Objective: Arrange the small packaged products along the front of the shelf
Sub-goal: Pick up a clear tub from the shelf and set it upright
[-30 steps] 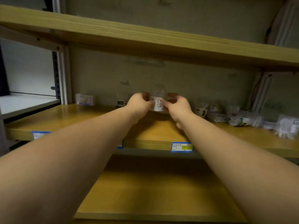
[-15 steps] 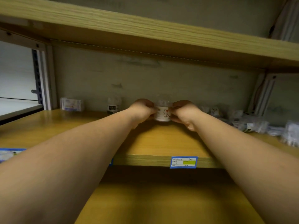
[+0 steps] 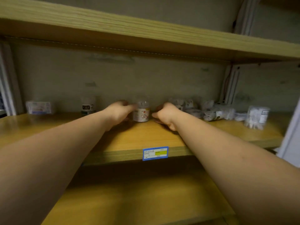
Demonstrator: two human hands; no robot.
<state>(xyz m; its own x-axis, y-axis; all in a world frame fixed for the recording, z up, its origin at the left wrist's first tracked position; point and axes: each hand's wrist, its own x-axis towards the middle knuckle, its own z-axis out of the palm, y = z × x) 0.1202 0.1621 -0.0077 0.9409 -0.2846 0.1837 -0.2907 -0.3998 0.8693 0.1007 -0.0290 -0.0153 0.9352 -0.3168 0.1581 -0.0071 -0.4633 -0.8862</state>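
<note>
A small clear jar (image 3: 141,112) with a white cartoon label stands upright on the middle wooden shelf (image 3: 139,137), set well back near the wall. My left hand (image 3: 119,112) is at its left side, curled fingertips against the jar. My right hand (image 3: 165,114) hovers just right of it with fingers loosely curled, a narrow gap between them and the jar. Also along the back are a dark-labelled jar (image 3: 87,105), a flat white pack (image 3: 39,108), a heap of wrapped packets (image 3: 217,112) and a clear tub (image 3: 256,116).
A blue and yellow price tag (image 3: 155,153) is stuck on the shelf's front edge. Another board (image 3: 146,34) hangs low overhead. A lower shelf (image 3: 138,200) lies beneath my arms. A white upright (image 3: 231,85) stands at the back right.
The jar has come down from between both hands to stand on the shelf. My right hand has let go and drawn slightly right; the view shifted left and closer.
</note>
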